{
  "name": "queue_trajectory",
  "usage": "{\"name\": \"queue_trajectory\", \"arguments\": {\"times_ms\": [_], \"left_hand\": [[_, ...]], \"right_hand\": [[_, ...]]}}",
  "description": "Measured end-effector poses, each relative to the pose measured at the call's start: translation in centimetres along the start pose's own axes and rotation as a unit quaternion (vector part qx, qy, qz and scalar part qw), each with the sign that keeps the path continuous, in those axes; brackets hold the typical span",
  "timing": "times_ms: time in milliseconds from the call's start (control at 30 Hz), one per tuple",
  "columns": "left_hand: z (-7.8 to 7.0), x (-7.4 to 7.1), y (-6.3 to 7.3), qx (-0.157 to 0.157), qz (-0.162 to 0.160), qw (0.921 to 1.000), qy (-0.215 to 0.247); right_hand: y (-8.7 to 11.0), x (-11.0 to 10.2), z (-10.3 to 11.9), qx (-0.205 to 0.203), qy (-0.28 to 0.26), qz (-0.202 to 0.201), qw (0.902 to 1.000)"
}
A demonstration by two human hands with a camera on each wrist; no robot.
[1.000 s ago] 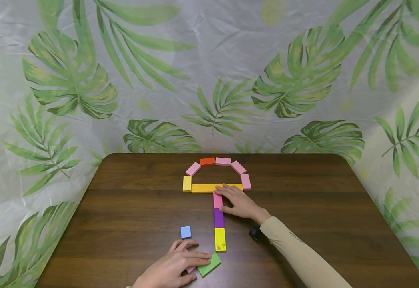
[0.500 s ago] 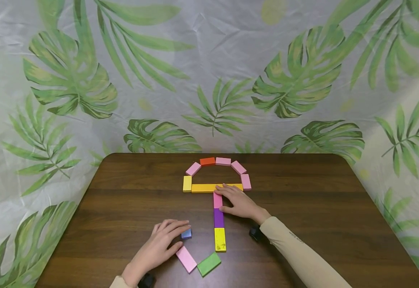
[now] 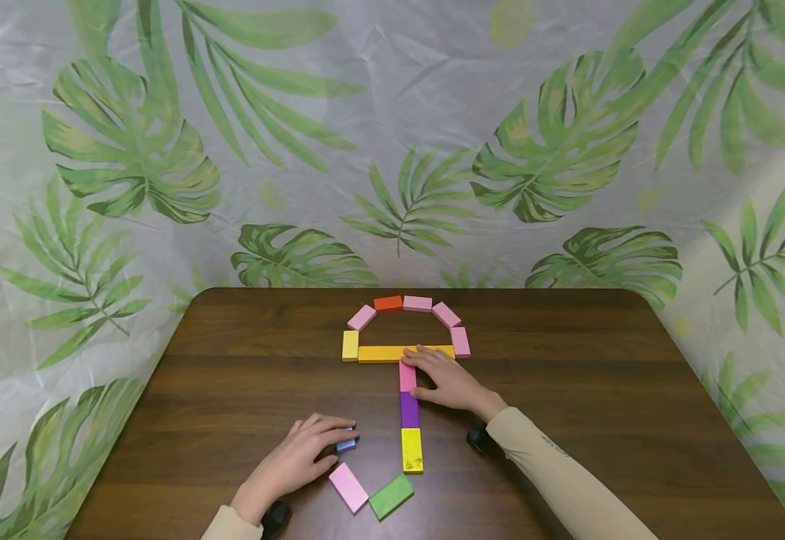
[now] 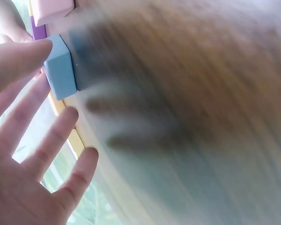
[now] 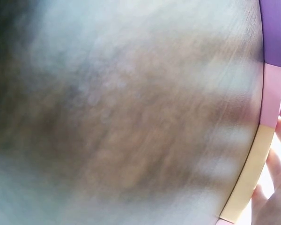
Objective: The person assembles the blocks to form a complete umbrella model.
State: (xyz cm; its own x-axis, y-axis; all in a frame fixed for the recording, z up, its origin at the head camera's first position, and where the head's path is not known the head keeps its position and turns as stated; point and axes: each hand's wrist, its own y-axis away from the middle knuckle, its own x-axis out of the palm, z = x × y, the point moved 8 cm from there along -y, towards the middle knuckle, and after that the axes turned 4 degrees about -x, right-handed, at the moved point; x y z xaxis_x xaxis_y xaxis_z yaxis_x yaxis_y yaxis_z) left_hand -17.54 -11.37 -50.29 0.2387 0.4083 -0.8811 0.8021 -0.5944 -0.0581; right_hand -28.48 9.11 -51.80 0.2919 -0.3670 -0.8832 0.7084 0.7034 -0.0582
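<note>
My left hand reaches over a small blue block, its fingers mostly straight along the far side. In the left wrist view the thumb tip overlaps a corner of the blue block, and other fingers spread behind and beside it. My right hand rests with fingertips on a long orange block, its thumb by the pink block and purple block below. A yellow block ends that column. Nearer me, a pink block and a green block lie corner to corner.
Beyond the long block, an arch runs from a pale yellow block past a red block to several pink ones. Everything lies on a dark wooden table, with a leaf-print cloth behind.
My left hand has left the pink and green blocks and moved up and left to the blue block, which has shifted slightly toward me. My right hand stays in place.
</note>
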Motion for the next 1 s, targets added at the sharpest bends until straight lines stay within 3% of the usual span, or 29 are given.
{"name": "queue_trajectory", "arguments": {"times_ms": [267, 567, 733, 1000], "left_hand": [[0.0, -0.2, 0.6, 0.024, -0.023, 0.9995, 0.001], [-0.6, -0.1, 1.3, 0.054, -0.014, 0.9984, -0.012], [-0.9, 0.0, 1.5, 0.048, 0.003, 0.9988, -0.007], [-1.0, 0.1, 1.5, 0.044, 0.004, 0.999, -0.005]], "right_hand": [[0.0, -0.1, 0.0, 0.003, 0.001, 0.001, 1.0], [0.0, 0.0, 0.0, 0.007, -0.002, 0.004, 1.0], [0.0, -0.1, 0.0, 0.007, -0.002, 0.003, 1.0], [0.0, -0.2, 0.2, 0.006, -0.003, 0.003, 1.0]]}}
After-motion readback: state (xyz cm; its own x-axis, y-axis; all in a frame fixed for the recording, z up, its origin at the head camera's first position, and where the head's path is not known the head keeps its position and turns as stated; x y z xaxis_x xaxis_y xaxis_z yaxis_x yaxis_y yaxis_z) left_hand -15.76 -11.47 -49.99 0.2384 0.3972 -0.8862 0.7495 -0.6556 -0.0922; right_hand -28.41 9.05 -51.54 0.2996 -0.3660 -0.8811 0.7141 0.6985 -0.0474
